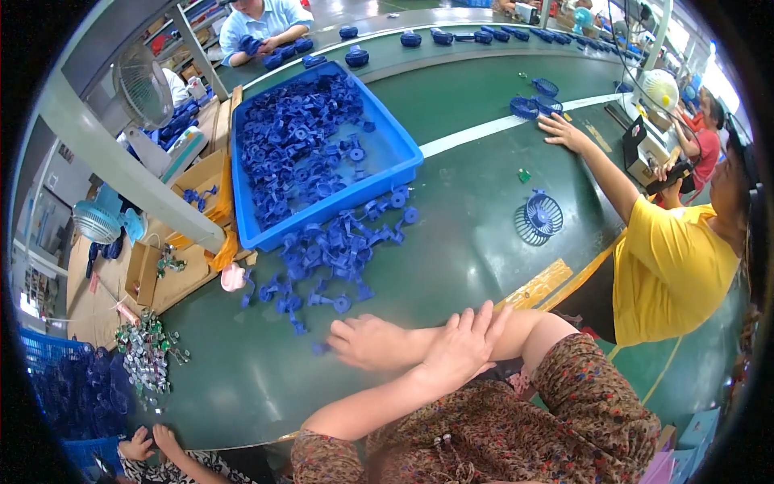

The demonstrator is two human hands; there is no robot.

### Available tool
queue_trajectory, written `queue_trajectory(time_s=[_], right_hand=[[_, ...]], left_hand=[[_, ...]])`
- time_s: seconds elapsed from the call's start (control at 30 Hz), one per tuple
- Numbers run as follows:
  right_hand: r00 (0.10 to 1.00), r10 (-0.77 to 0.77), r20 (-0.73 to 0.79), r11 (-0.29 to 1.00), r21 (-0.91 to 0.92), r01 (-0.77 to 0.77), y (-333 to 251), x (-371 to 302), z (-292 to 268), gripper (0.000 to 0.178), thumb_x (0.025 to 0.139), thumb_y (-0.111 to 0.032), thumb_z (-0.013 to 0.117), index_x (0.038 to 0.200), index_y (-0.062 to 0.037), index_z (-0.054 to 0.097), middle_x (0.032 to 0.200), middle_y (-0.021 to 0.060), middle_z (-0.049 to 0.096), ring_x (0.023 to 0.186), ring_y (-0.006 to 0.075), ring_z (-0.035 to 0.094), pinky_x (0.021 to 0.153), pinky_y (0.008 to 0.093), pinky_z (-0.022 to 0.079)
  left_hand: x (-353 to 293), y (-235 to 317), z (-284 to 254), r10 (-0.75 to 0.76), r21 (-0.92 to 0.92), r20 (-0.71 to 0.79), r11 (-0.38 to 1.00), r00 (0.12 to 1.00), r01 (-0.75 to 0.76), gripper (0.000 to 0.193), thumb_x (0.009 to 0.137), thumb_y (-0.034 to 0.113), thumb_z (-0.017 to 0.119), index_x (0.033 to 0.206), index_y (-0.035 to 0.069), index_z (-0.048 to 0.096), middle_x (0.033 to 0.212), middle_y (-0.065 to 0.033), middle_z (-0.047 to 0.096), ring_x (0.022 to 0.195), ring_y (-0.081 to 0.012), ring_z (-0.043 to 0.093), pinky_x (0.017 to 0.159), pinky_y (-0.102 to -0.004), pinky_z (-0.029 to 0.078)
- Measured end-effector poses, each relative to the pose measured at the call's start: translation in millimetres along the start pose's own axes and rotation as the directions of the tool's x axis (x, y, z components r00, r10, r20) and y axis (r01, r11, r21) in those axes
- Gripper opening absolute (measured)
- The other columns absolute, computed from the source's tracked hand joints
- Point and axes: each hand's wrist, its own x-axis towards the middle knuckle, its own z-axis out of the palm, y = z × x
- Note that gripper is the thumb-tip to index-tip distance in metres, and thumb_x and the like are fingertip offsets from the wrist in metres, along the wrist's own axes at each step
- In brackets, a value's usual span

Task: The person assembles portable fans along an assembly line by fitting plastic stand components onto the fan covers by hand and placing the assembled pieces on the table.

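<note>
My forearms cross over the green belt [435,266]. My left hand [463,345] lies on my right forearm with its fingers stretched out. My right hand [360,339] rests on the belt to the left, its fingers curled in; whatever they hold, if anything, is hidden. Just beside its fingertips is a small blue plastic part [320,348]. Beyond it spreads a loose pile of similar blue parts [322,250], each with a round end. They lie along the front of a blue tray [395,173] heaped with more of them.
Right of the tray lies a blue round fan grille [542,214]. A co-worker in yellow reaches a hand [564,133] toward more grilles [524,106]. Small circuit boards [145,355] are heaped at left, near another person's hands [153,442]. A slanted post [129,161] stands left of the tray.
</note>
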Motion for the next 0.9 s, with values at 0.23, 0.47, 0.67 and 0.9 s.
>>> queue_trajectory(time_s=[0.23, 0.47, 0.67, 0.9], right_hand=[[1.0, -0.012, -0.026, 0.997, 0.076, 0.014, 3, -2, 0, 0.024, 0.085, -0.02, 0.064, 0.1, -0.0012, 0.061, 0.094, 0.0102, 0.053, 0.076, 0.0238, 0.061, 0.06, 0.0365, 0.049], [0.999, -0.002, -0.047, 0.965, 0.261, 0.014, 11, 0, 3, 0.03, 0.079, -0.015, 0.062, 0.103, 0.0031, 0.057, 0.095, 0.0123, 0.052, 0.079, 0.0286, 0.061, 0.061, 0.0422, 0.053], [0.993, -0.012, -0.116, 0.967, 0.252, 0.041, 12, -3, 0, 0.028, 0.077, -0.016, 0.063, 0.098, 0.0022, 0.057, 0.094, 0.0121, 0.051, 0.078, 0.0269, 0.061, 0.059, 0.0411, 0.052], [0.981, -0.014, -0.192, 0.969, 0.241, 0.061, 10, 0, 1, 0.021, 0.078, -0.016, 0.063, 0.09, -0.0012, 0.056, 0.09, 0.011, 0.05, 0.076, 0.026, 0.061, 0.058, 0.0409, 0.051]], left_hand=[[2, -3, 1, -0.012, -0.039, -0.019, 0.999, 1.0, 0.011, 0.104, 0.073, 0.044, 0.084, 0.154, -0.001, 0.036, 0.134, -0.0183, 0.054, 0.107, -0.0298, 0.06, 0.091, -0.0375, 0.051], [4, -13, 1, -0.049, -0.204, 0.015, 0.978, 0.999, 0.051, 0.098, 0.077, 0.042, 0.083, 0.152, -0.003, 0.039, 0.133, -0.0191, 0.053, 0.109, -0.033, 0.06, 0.092, -0.0397, 0.05], [5, -14, 2, -0.059, -0.222, 0.007, 0.973, 0.998, 0.059, 0.096, 0.08, 0.044, 0.081, 0.151, -0.004, 0.039, 0.135, -0.0203, 0.055, 0.112, -0.0333, 0.06, 0.092, -0.0413, 0.051], [3, -14, 2, -0.066, -0.191, -0.005, 0.98, 0.998, 0.064, 0.097, 0.08, 0.046, 0.081, 0.151, -0.004, 0.038, 0.135, -0.0201, 0.055, 0.11, -0.0329, 0.059, 0.092, -0.0414, 0.051]])
